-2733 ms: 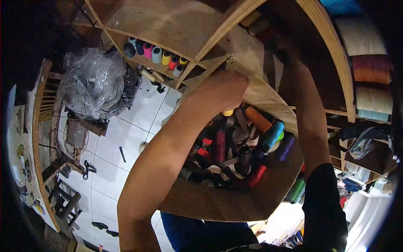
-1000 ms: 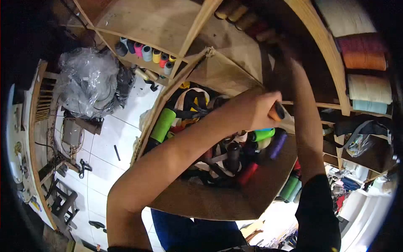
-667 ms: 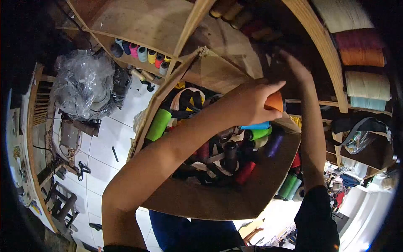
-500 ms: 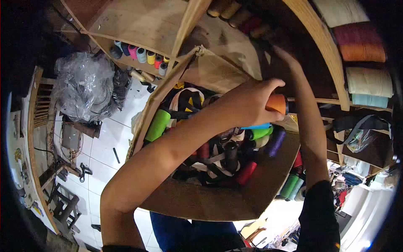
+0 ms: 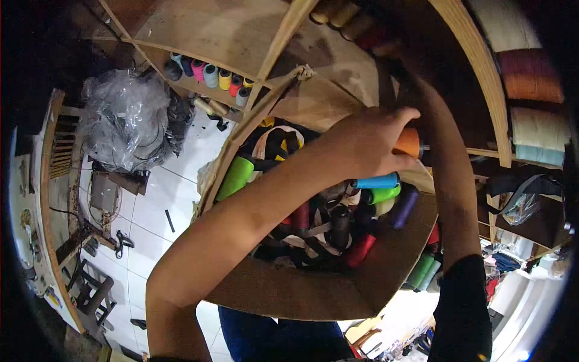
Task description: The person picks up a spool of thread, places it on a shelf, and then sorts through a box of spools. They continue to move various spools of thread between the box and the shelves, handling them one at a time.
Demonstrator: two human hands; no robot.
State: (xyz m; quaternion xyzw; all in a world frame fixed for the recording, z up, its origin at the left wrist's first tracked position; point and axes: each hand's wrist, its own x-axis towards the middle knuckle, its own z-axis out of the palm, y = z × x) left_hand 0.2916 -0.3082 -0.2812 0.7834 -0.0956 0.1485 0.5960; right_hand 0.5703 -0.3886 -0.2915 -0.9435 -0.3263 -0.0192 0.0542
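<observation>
Gripping one orange spool [image 5: 409, 142]: one left hand [image 5: 368, 145]

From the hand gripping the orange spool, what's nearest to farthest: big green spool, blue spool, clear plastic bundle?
1. Blue spool, just below the left hand holding the orange spool.
2. Green spool, at the left side of the box.
3. Plastic bundle, far left, over the floor.
</observation>
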